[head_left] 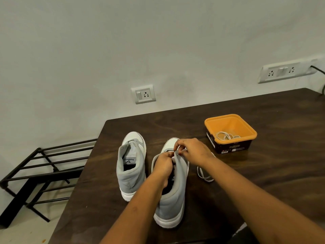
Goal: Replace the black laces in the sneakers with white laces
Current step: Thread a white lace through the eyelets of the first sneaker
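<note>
Left hand (163, 166): pinching right sneaker (173, 205) eyelet flap.
Right hand (194, 152): pinching white lace (204, 176), trailing onto table.
Table (263, 173): carrying left sneaker (131, 166), orange tub (233, 125).
Room: showing wall sockets (143, 93), black rack (44, 175).

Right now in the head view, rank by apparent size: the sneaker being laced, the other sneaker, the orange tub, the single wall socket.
1. Sneaker being laced, though it sits nearest the camera.
2. Other sneaker and orange tub: about alike, one longer, one wider; not ranked.
3. Single wall socket.
</note>
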`<action>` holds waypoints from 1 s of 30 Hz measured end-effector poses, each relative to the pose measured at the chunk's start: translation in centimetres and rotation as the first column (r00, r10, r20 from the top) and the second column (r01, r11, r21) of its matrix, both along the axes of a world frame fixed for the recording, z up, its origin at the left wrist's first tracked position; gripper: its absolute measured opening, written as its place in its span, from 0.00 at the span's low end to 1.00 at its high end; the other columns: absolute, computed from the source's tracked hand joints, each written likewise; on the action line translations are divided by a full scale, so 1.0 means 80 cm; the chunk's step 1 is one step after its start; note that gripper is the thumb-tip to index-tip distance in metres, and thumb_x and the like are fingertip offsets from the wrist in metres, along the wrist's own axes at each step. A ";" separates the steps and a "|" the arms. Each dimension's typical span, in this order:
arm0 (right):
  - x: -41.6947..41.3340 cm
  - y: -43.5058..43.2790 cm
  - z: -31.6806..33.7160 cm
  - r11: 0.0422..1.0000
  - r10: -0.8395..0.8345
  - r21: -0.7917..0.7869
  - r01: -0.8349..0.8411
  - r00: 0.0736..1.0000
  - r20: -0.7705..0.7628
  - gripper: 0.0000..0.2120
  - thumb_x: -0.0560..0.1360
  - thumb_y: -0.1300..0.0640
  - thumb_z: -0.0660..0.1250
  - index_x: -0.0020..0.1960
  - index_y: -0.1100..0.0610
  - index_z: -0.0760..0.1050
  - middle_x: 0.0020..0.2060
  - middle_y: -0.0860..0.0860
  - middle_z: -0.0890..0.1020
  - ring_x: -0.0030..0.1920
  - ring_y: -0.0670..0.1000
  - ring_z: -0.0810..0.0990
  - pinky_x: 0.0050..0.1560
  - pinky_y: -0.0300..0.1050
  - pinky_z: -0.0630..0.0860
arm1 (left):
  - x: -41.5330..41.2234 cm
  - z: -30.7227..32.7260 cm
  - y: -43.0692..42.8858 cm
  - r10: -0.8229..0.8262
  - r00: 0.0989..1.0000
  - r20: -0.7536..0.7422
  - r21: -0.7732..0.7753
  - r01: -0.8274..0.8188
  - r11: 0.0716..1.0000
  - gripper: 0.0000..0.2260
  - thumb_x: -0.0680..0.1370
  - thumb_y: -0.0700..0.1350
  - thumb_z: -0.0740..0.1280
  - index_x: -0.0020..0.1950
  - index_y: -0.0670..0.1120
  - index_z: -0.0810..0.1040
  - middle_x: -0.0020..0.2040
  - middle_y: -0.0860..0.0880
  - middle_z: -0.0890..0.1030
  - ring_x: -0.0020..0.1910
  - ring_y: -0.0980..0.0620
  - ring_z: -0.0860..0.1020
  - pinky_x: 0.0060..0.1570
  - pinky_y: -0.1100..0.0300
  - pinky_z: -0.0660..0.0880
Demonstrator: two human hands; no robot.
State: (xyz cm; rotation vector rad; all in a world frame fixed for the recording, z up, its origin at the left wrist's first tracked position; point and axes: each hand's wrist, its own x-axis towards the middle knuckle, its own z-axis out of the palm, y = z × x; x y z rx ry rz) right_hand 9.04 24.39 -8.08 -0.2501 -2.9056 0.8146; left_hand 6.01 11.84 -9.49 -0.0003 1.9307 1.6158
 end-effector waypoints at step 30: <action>-0.002 0.006 -0.008 0.996 0.033 -0.080 -0.029 0.999 0.040 0.16 0.78 0.62 0.63 0.60 0.46 0.77 0.53 0.50 0.81 0.52 0.49 0.79 0.53 0.44 0.78 | -0.006 -0.005 0.021 -0.066 0.925 -0.374 -0.348 -0.075 0.934 0.12 0.81 0.38 0.56 0.58 0.37 0.76 0.55 0.37 0.79 0.56 0.39 0.77 0.56 0.50 0.74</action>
